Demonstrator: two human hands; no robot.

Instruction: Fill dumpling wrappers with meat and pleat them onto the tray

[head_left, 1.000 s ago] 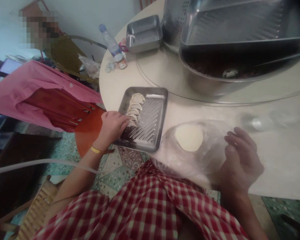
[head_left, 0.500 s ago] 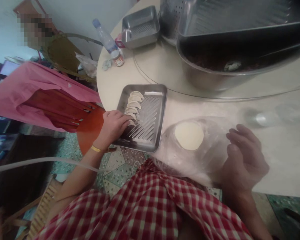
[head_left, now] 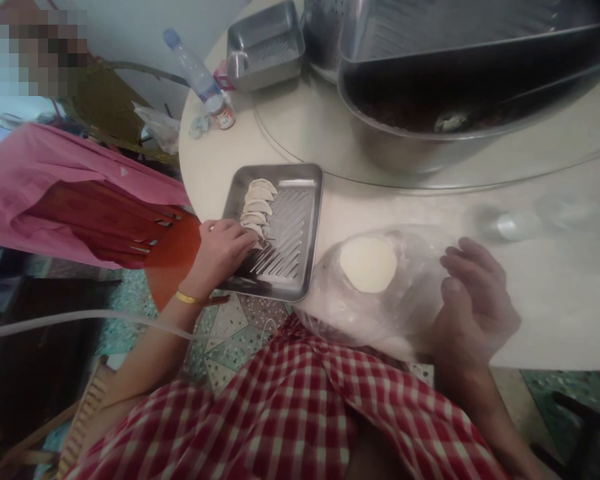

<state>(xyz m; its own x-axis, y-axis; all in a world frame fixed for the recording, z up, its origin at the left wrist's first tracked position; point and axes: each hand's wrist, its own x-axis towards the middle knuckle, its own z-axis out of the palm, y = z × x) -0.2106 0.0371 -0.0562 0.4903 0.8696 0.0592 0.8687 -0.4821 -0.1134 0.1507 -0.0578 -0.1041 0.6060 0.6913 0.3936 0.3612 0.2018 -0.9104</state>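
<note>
My left hand (head_left: 223, 253) reaches over the left edge of a metal tray (head_left: 307, 257), its fingers bent together on the nearest dumpling (head_left: 261, 244). That dumpling is mostly hidden by the fingertips. Behind it, a row of several pale folded dumplings (head_left: 259, 195) runs up the tray's left half. A flat round dough wrapper (head_left: 369, 265) lies on a clear plastic bag (head_left: 410, 313) to the right of the tray. Right of the wrapper, my right hand (head_left: 475, 303) is held above the bag and table, fingers spread a little and holding nothing.
A large metal basin (head_left: 410, 147) with dark contents stands on the glass turntable, a ridged tray (head_left: 445, 30) resting over it. Further left are a small metal pan (head_left: 267, 73), a plastic bottle (head_left: 193, 67) and a small jar (head_left: 221, 113). A clear glass object (head_left: 510, 227) lies right.
The whole view has shifted, so everything sits slightly further left. Relative to the tray, my left fingers are a little further right over the nearest dumpling. My right hand stays open.
</note>
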